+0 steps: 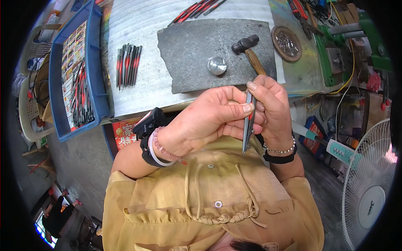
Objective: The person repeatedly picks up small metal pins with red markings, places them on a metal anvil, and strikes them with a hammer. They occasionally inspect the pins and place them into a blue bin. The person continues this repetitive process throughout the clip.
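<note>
Both my hands are closed on one slim, pointed metal piece point(246, 136), grey with a dark side, in front of my chest. Its tip points down toward me; I cannot make out its exact kind. My left hand point(205, 119) pinches it between thumb and fingers. My right hand point(272, 104) grips its upper end, thumb close to the top. Just beyond them lies a grey stone slab point(184, 54) bearing a hammer point(253, 60) with a wooden handle and a shiny round metal piece point(217, 66). Fingers hide part of the held piece.
Left of the slab lies a row of slim black-and-red pieces point(128, 67); more point(197, 10) lie at the far edge. A blue crate point(54, 88) holds others. A round bowl point(275, 45) of small metal bits, a green machine point(374, 35) and a fan point(368, 184) stand right.
</note>
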A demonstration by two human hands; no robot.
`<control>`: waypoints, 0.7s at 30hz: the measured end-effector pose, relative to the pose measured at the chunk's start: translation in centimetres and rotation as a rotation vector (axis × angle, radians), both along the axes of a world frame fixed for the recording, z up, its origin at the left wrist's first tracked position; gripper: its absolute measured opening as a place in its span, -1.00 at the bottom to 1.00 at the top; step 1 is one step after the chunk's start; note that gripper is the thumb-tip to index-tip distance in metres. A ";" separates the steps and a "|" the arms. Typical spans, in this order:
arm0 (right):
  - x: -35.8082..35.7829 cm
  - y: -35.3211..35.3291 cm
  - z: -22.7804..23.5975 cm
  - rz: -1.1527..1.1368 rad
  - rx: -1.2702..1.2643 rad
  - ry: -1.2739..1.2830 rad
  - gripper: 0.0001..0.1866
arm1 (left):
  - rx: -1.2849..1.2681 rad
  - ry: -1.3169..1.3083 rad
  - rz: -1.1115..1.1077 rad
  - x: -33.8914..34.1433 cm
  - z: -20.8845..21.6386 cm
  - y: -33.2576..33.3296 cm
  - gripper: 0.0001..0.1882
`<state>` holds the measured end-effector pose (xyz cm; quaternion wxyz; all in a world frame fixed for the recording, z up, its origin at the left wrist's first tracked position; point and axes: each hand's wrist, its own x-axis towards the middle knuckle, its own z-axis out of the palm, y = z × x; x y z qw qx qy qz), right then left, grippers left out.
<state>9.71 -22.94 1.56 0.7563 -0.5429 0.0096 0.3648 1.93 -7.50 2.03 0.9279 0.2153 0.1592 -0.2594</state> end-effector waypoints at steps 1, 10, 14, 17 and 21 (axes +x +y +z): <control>0.0 0.0 -0.1 -0.003 0.003 0.006 -0.77 | -0.004 -0.003 -0.006 0.0 -0.1 0.0 -0.81; 0.1 -0.2 0.1 0.002 0.004 0.033 -0.78 | 0.015 0.008 -0.022 0.3 -0.1 0.0 -0.79; 0.1 -0.8 0.8 0.044 -0.017 0.063 -0.80 | 0.052 -0.041 -0.027 0.3 0.3 0.1 -0.81; 1.4 -2.4 1.9 0.004 -0.020 -0.006 -0.88 | 0.185 -0.080 0.013 -0.2 1.0 0.3 -0.83; 7.5 -7.8 3.3 -0.148 -0.106 -0.367 -0.90 | 0.517 -0.148 0.246 -1.2 1.0 3.5 -0.85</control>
